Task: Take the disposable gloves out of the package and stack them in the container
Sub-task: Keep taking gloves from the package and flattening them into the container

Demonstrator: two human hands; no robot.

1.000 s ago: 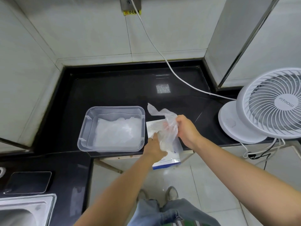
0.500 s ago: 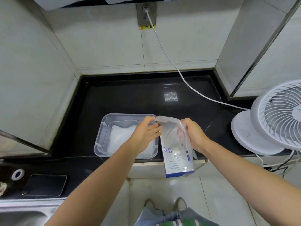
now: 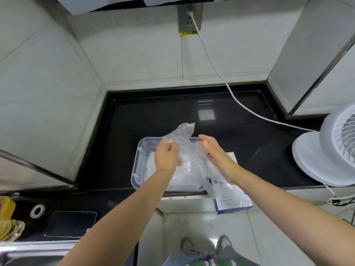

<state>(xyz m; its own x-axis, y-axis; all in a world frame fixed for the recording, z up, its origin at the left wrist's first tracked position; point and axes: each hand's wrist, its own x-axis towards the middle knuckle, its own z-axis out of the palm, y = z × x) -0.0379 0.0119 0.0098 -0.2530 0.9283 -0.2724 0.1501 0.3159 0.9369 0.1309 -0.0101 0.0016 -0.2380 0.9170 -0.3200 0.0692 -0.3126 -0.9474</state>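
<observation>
Holding a clear glove (image 3: pixel 184 131) over the container (image 3: pixel 138 160).
Pinching it in the curled left hand (image 3: pixel 166 157), laying the flat, straight-fingered right hand (image 3: pixel 213 150) against it, near the package (image 3: pixel 231 201).

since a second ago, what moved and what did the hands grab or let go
The glove went left, from above the package to above the container. The left hand left the package and now grips the glove; the right hand opened flat against it. Package, container and fan stayed put.

Clear glove (image 3: pixel 183 132) above container (image 3: pixel 136 166), package (image 3: pixel 231 201) beside
</observation>
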